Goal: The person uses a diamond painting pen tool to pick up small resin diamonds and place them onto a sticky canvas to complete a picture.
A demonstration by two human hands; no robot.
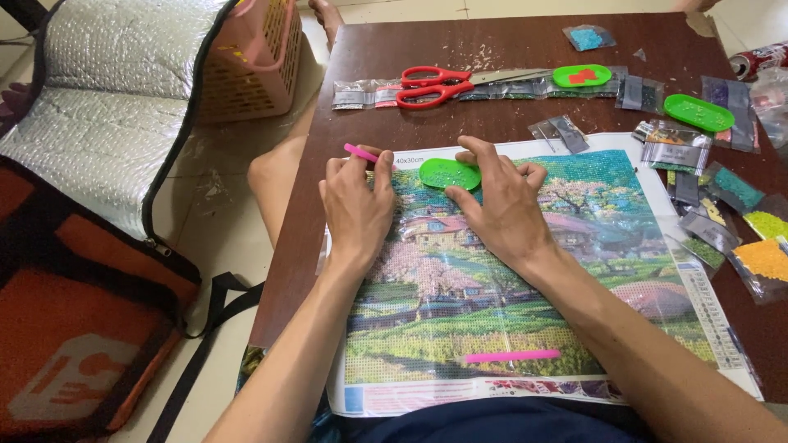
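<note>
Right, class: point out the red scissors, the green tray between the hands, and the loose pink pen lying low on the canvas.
red scissors [435, 85], head view, on the handles.
green tray [449, 174], head view, on its middle, by the right hand's fingers.
pink pen [510, 356], head view, on the middle of its barrel.

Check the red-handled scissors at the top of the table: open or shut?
Slightly open. The red scissors lie flat on the brown table, their two handle loops spread apart, though the blades look nearly together.
</note>
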